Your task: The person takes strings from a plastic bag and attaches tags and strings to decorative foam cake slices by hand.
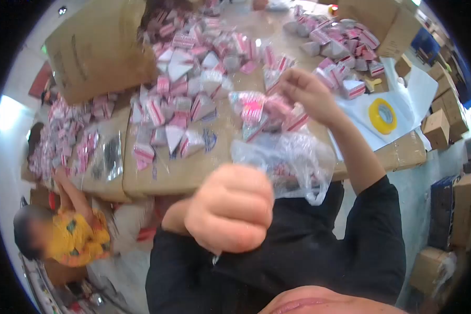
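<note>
Pink packets (250, 108) lie just beside the half-curled right hand (311, 95) (grip unclear), farther out than the left hand (230, 209), a tight fist, any contents hidden.

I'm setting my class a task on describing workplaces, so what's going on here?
Someone in a black top is at a brown work surface heaped with small pink-and-white packets. Their right hand is at some packets just beyond a clear plastic bag; whether it grips one is unclear. Their left hand is a fist in front of their body, its contents, if any, hidden. Another person in yellow reaches toward packets at the left. A yellow tape roll lies at the right.
</note>
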`<state>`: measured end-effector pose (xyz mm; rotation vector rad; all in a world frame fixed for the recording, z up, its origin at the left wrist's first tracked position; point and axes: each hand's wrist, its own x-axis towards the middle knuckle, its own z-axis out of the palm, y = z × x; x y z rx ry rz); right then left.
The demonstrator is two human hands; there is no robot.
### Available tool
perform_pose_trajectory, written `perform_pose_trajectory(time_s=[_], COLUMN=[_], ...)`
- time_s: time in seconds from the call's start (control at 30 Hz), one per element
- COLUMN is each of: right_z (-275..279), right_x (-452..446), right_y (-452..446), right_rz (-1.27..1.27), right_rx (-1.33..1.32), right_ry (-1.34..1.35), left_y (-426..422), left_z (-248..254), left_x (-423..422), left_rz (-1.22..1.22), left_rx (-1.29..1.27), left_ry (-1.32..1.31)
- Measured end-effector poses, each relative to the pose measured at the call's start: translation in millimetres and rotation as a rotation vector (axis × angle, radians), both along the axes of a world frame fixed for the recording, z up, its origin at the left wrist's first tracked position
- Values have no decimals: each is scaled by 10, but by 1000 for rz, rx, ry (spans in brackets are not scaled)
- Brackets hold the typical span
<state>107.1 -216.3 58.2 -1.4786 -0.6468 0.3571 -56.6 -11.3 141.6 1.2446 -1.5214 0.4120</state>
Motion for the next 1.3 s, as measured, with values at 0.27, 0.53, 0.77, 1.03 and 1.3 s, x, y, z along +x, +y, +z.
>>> perform_pose_trajectory(time_s=[0.27,0.53,0.77,1.03,1.3], right_z=[-71,-101,-26,51,356], right_x=[-7,72,118,124,121], right_y=[83,-5,5,1,167], right_rz=[-2,64,109,37,-3], right_rx=[56,48,66,-22,43], right_ry=[-100,-13,22,-120,-124], left_y=[-659,-787,-886,53,-128], left_z=[115,51,-34,-405,-1042], left_x=[-85,-124,-114,354,1263], left_rz=[-356,-406,-483,130,534], left_rx=[-655,-648,-709,-45,-58], left_ry=[171,348,359,598,1144])
